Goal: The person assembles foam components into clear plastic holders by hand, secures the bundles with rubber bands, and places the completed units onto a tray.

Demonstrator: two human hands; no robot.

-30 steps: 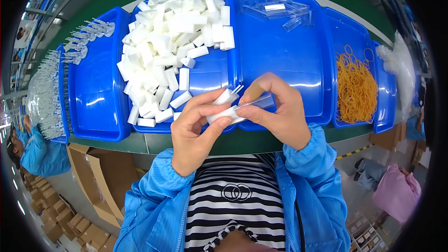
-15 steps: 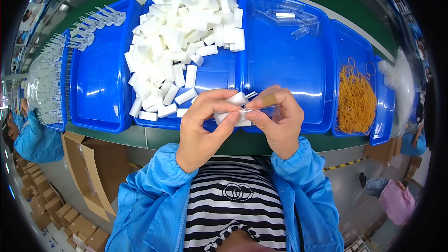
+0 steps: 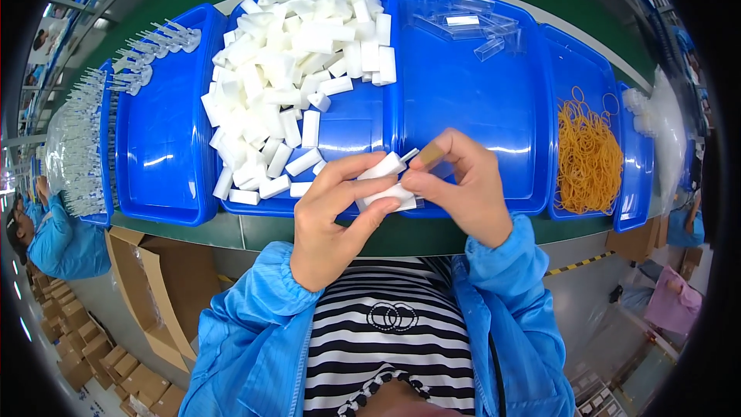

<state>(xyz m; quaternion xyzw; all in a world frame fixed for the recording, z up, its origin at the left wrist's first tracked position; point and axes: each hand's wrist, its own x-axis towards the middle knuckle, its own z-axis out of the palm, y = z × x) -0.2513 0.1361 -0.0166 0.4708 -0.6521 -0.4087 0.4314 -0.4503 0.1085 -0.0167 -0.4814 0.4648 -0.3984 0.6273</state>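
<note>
My left hand [image 3: 324,212] is closed around white foam blocks [image 3: 380,167], held over the near edge of the trays. Two thin prongs [image 3: 410,155] stick out at the right end of the upper block. A bit of clear plastic shows by the lower block's end. Beside it, my right hand [image 3: 467,189] is closed in a pinch, its thumb and fingertips against the blocks' right end. What lies between those fingertips is mostly hidden. A tan wrap [image 3: 430,156] covers part of my right index finger.
A blue tray [image 3: 355,120] holds a heap of white foam blocks [image 3: 270,77]. Right of it, another tray [image 3: 471,123] has clear plastic pieces [image 3: 490,48]. Orange rubber bands [image 3: 588,158] lie farther right; clear pronged parts [image 3: 166,37] sit left. A cardboard box [image 3: 166,286] stands below the bench.
My right hand has turned and shifted slightly right, its index finger lifting. The clear plastic that showed between its fingers is now mostly out of sight. My left hand keeps its hold.
</note>
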